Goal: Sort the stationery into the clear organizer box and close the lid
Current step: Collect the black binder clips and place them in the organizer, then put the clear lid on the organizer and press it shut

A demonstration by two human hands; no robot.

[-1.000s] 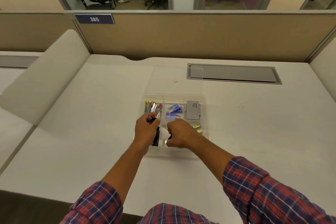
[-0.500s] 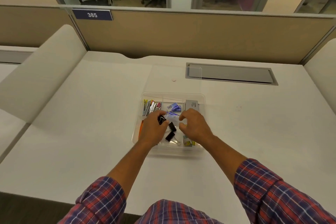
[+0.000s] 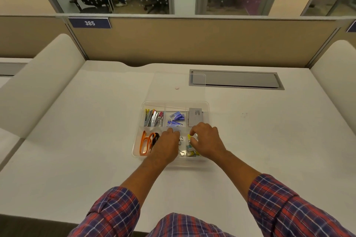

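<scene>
Two hands meet over one clear organizer box (image 3: 173,102) of six compartments: the left hand (image 3: 165,146) curls into the near middle cell and the right hand (image 3: 207,140) into the near right, and whether either grips anything cannot be told. One grey case (image 3: 195,117) sits just beyond the right fingertips. One clear lid (image 3: 173,79) lies farther beyond, off the box.

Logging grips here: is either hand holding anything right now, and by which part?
It cannot be told: left hand and right hand both curl into the organizer box, fingers hiding any grip.
</scene>
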